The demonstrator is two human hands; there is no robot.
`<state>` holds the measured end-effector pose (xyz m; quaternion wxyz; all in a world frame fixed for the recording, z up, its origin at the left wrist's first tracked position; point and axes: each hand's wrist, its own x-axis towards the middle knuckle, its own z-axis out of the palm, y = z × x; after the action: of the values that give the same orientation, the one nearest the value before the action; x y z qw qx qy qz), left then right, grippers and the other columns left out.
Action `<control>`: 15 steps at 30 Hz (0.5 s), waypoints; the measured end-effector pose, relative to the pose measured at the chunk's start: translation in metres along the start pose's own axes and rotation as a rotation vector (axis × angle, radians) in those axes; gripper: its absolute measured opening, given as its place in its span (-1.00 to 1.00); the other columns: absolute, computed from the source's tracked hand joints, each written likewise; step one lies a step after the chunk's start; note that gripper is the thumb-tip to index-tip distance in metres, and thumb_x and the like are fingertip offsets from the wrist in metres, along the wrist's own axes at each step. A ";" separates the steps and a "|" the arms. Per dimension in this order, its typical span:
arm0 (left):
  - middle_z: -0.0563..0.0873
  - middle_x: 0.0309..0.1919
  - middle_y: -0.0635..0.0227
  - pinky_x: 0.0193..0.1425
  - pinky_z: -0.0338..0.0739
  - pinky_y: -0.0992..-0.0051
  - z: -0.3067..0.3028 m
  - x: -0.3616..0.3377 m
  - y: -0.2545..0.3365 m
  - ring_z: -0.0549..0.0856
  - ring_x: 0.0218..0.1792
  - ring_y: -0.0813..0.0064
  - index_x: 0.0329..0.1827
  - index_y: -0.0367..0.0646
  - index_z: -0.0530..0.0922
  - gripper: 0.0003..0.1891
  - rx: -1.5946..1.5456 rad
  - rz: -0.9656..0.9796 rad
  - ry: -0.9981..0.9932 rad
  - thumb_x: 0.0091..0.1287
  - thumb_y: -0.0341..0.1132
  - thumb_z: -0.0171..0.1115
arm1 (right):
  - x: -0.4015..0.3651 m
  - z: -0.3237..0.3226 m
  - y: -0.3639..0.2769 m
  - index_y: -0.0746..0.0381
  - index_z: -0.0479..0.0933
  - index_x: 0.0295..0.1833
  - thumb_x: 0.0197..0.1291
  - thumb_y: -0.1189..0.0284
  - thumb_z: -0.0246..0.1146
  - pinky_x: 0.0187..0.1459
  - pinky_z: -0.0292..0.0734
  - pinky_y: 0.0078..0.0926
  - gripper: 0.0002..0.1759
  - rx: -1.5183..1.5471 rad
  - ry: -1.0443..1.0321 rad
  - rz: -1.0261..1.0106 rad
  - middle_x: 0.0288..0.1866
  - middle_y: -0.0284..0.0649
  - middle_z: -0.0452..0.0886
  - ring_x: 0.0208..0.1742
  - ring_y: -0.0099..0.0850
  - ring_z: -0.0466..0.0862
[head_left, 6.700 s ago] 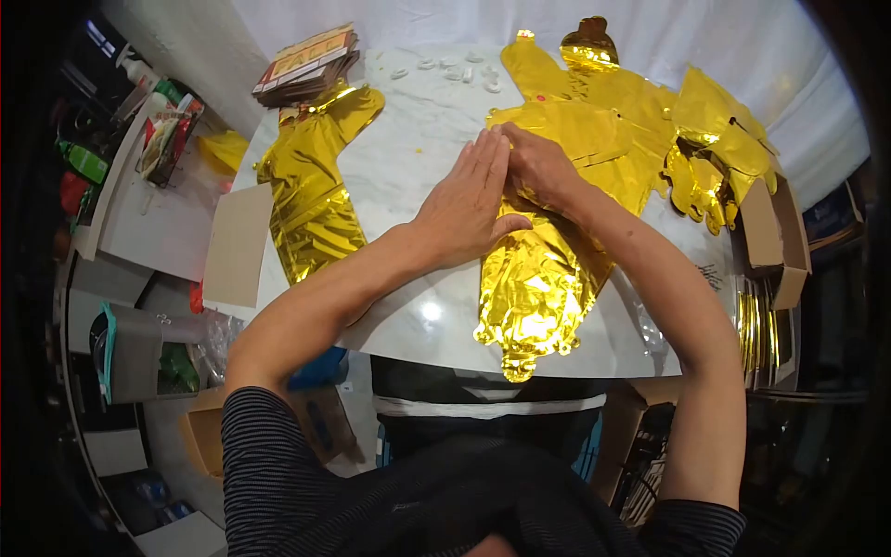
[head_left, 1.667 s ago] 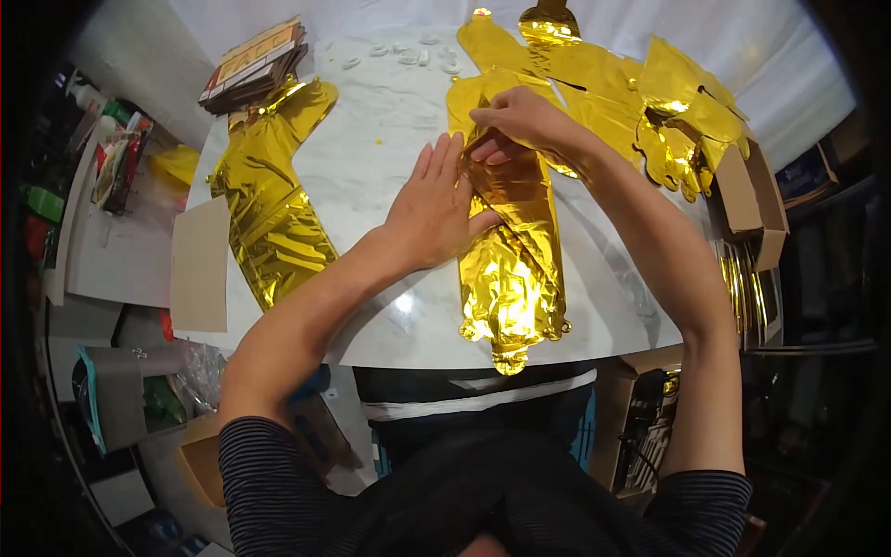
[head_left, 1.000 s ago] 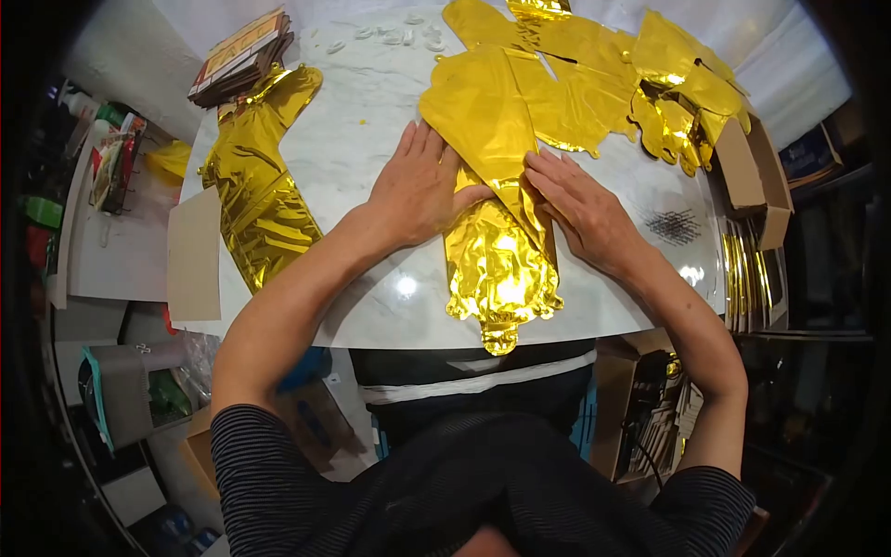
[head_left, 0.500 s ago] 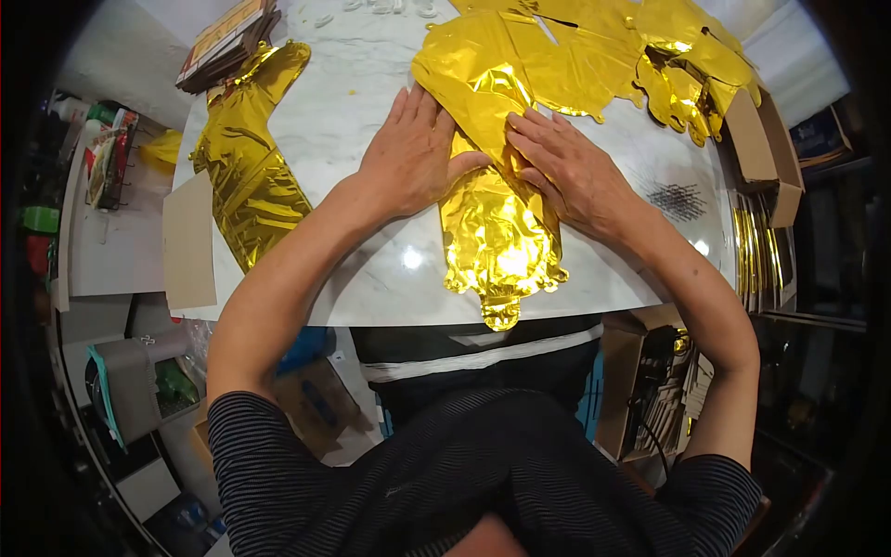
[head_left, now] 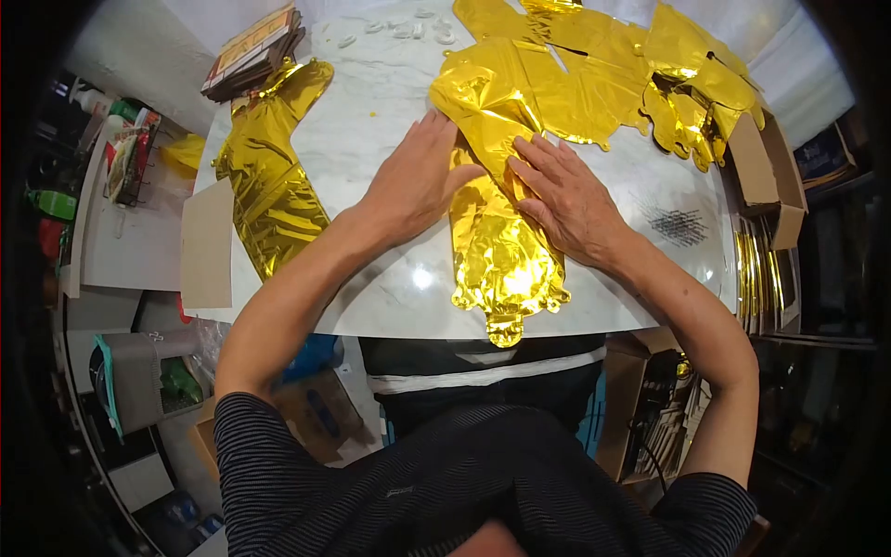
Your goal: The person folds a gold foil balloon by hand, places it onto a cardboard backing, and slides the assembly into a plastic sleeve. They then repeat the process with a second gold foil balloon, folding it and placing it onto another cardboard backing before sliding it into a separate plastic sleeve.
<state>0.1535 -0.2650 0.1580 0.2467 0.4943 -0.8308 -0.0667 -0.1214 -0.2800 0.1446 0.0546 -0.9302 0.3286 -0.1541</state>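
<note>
A flat gold foil balloon lies folded over itself on the white marbled table, its crinkled tabbed end reaching the front edge. My left hand rests flat against its left side, fingers stretched out and thumb over the foil. On the right side my right hand lies with spread fingers on the folded part. Neither hand grasps anything. More gold foil balloons spread out behind, towards the back right. Another folded gold foil piece lies on the left of the table.
A stack of printed cards or packets stands at the back left, near small clear pieces. A cardboard box stands at the right edge, above upright gold-edged sleeves. A cardboard flap is at the left edge.
The view has shifted, so the table sits slightly lower and to the right. Both hands stay flat at the folded foil, with little movement against it.
</note>
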 end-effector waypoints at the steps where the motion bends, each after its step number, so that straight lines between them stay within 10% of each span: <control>1: 0.65 0.34 -0.06 0.47 0.54 0.11 -0.008 -0.004 0.004 0.61 0.40 -0.10 0.45 -0.28 0.53 -0.45 -0.172 -0.086 0.014 0.49 -0.20 0.40 | 0.000 -0.001 0.000 0.23 0.44 0.59 0.53 0.27 0.30 0.74 0.12 0.04 -0.39 -0.001 -0.001 0.002 0.71 -0.05 0.36 0.74 -0.02 0.29; 5: 0.79 0.02 0.17 0.11 0.72 0.25 -0.012 -0.023 0.003 0.77 0.07 0.12 0.03 -0.22 0.74 -0.77 -0.068 0.136 0.129 0.35 -0.40 0.45 | 0.000 0.001 -0.001 0.23 0.44 0.60 0.53 0.27 0.29 0.74 0.13 0.03 -0.39 -0.011 0.016 -0.009 0.72 -0.05 0.36 0.73 0.00 0.30; 15: 0.71 0.20 0.19 0.24 0.68 0.25 -0.003 -0.009 0.005 0.68 0.20 0.14 0.20 -0.14 0.67 -0.62 0.056 0.324 0.001 0.37 -0.25 0.49 | -0.001 0.002 0.000 0.27 0.44 0.59 0.52 0.26 0.31 0.73 0.14 0.03 -0.37 -0.012 0.028 -0.001 0.71 -0.04 0.36 0.73 0.00 0.30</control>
<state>0.1549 -0.2549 0.1594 0.2409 0.3608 -0.9010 -0.0026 -0.1211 -0.2797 0.1422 0.0443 -0.9285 0.3296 -0.1654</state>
